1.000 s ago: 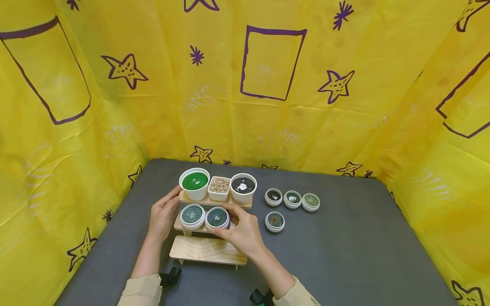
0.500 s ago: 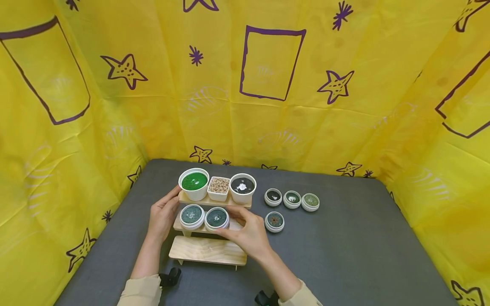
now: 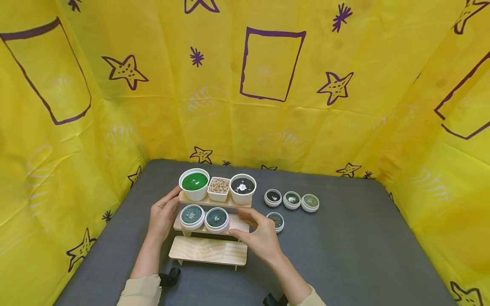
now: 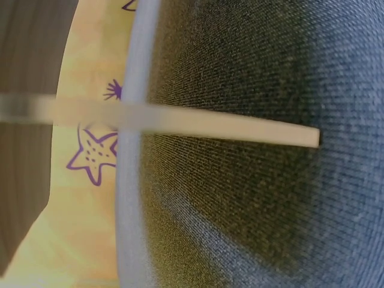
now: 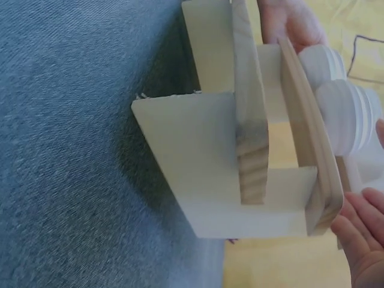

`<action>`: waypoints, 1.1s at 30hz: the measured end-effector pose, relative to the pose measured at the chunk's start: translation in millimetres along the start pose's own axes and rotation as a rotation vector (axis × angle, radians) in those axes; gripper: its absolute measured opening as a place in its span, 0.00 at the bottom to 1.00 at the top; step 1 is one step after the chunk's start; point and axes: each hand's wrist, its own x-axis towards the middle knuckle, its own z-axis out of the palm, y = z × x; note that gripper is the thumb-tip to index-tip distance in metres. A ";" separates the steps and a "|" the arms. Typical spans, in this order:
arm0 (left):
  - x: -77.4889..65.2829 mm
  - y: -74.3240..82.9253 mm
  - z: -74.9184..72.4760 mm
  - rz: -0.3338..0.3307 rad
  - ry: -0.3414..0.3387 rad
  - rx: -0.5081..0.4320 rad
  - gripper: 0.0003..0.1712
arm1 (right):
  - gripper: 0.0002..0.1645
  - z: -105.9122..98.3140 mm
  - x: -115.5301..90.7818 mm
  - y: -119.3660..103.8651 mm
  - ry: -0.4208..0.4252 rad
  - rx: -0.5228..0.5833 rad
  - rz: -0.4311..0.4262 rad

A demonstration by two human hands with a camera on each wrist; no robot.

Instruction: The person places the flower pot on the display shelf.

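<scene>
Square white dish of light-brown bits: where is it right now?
In the head view, left of centre, the dish sits on the highest light-wood tier, between the round white green-filled tub and, on its right, the round white dark-filled tub.

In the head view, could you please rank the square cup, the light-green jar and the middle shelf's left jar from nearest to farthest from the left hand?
1. Left jar: just rightward of the left hand, on the middle shelf.
2. Square cup: mid-row on the top shelf.
3. Light-green jar: on the table, far to the right.
</scene>
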 end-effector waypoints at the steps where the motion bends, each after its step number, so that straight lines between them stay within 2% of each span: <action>1: 0.0 0.0 0.2 -0.003 0.002 0.002 0.22 | 0.32 -1.3 -0.8 0.9 0.002 0.003 -0.008; 8: 0.3 0.0 0.0 -0.011 0.001 0.012 0.22 | 0.28 -12.3 -4.4 9.8 0.022 0.004 -0.034; 15: -0.2 1.2 1.3 -0.007 0.007 0.001 0.23 | 0.27 -25.7 -5.5 14.8 0.081 0.009 0.027; 26: -1.6 2.5 0.8 -0.016 0.012 0.019 0.21 | 0.28 -49.3 -4.2 37.0 0.195 -0.097 0.110; 33: -1.6 2.3 0.3 -0.015 0.017 0.026 0.20 | 0.32 -58.5 -2.5 48.4 0.252 -0.141 0.156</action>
